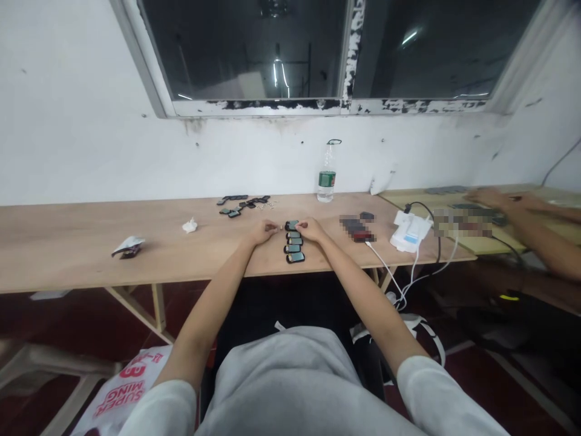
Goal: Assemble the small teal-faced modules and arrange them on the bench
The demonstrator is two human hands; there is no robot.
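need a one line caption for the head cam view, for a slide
Left hand and right hand meet over a row of small black screened devices on a wooden table.

Table (68,254): pale tan wood, faint grain. Small devices (295,257): black casings, teal-blue screens. Water bottle (326,181): clear plastic, green label band. Power adapter (411,231): white, with a pale blue patch on its face. Cables (385,272): white. Wall (68,139): white, scattered dark specks and stains. Window frame (258,108): white paint, flaking in black patches. Plastic bag (122,390): white, red lettering. Floor (40,315): dark red. Sweatshirt (290,375): light grey, sleeves nearly white.
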